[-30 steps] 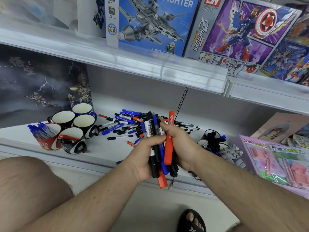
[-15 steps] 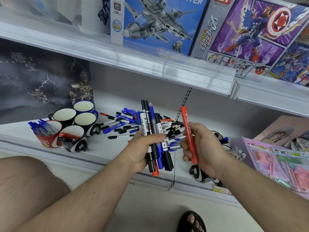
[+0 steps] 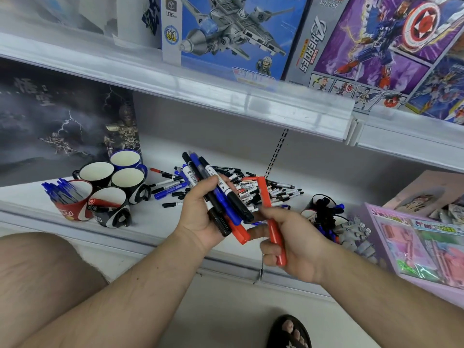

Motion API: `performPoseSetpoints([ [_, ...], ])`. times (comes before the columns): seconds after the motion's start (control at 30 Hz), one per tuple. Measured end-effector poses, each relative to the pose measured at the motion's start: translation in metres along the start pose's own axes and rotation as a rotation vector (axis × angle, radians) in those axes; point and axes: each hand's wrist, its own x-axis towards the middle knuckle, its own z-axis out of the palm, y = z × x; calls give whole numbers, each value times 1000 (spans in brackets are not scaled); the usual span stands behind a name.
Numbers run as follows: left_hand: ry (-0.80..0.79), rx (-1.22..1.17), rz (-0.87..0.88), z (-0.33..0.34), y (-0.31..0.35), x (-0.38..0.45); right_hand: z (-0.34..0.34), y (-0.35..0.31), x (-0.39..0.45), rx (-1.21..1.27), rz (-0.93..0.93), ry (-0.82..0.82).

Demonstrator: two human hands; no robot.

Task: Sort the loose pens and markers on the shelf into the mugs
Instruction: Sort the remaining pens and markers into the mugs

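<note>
Here the left hand has its grip clenched round a bundle of markers, black, blue and red, fanned upward over the shelf, its thumb laid across them. Just beside it the right hand grips a single red marker, held nearly upright, its top end rising in front of the loose pile of pens and markers that lies on the shelf behind both hands. To the left stands a cluster of five mugs: the red mug at the front holds blue pens, the black mug beside it holds a red one. To the right another mug, packed with dark pens, stands near a pink toy box. Toy boxes fill the upper shelf.
</note>
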Motion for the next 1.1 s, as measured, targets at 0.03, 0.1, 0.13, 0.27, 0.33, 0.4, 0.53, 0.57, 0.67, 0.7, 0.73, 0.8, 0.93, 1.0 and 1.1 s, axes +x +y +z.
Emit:
performPoseSetpoints([
  [0.03, -1, -1, 4, 1, 0, 0, 2, 1, 1, 28, 34, -52],
  [0.1, 0, 10, 19, 1, -2, 1, 5, 2, 1, 61, 70, -132],
  [0.13, -1, 12, 26, 2, -2, 1, 6, 2, 0, 73, 80, -154],
  [0.27, -14, -35, 35, 2, -3, 2, 9, 6, 0, 122, 93, -176],
  [0.33, -2, -42, 38, 2, -2, 3, 10, 10, 2, 139, 85, -178],
  [0.4, 4, -51, 58, 3, -1, 3, 11, 12, 3, 138, 62, -181],
  [0.53, 10, -42, 92, 5, 6, 7, 7, 4, 2, 95, 26, -175],
  [0.57, 18, -37, 87, 3, 8, 9, 6, 2, 2, 88, 24, -177],
  [0.67, 54, -51, 64, -5, 16, 18, 0, -1, -1, 80, 36, -196],
  [0.7, 68, -53, 57, -6, 17, 20, -3, -1, -2, 70, 45, -200],
  [0.73, 80, -47, 50, -6, 17, 21, -5, -1, -3, 55, 59, -199],
  [0.8, 116, -34, 27, -6, 12, 21, -10, -2, -5, 26, 106, -182],
  [0.93, 197, -58, -31, 3, -7, 18, -25, 1, -4, 52, 178, -77],
  [1.0, 212, -63, -51, 9, -17, 20, -36, 4, -4, 135, 142, 14],
  [1.1, 222, -32, -76, 18, -32, 23, -50, 7, -11, 181, 104, 88],
])
